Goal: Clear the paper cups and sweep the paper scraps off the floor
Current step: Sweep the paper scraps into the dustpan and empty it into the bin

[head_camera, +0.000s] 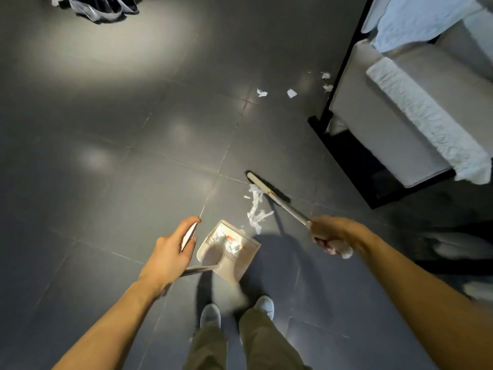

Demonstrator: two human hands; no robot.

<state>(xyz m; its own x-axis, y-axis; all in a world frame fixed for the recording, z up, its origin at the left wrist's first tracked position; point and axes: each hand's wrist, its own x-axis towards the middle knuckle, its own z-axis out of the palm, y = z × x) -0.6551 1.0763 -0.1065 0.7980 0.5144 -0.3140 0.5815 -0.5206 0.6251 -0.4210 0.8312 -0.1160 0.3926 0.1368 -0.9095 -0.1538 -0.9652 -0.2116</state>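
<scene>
At the far top left, well away from both hands, lies a dark crumpled bag (104, 6) on the grey tiled floor (106, 156). The left hand (170, 249) has its fingers and thumb curled round a thin flat slab (190, 235); what it is cannot be told. From under that palm a handle runs out to the beige dustpan (229, 252), just right of the fingers, with crumpled paper (230, 243) already in it. Whether those fingers also grip the handle cannot be told. Just beyond the dustpan's lip lies a heap of paper scraps (256, 209), touching the broom (266, 188). The right hand (330, 236) is closed tight round the broom's handle, the head lying ahead and left of its fingers. A few loose scraps (291, 93) lie far ahead of those fingers, near a white sofa (386, 124) in a black frame.
</scene>
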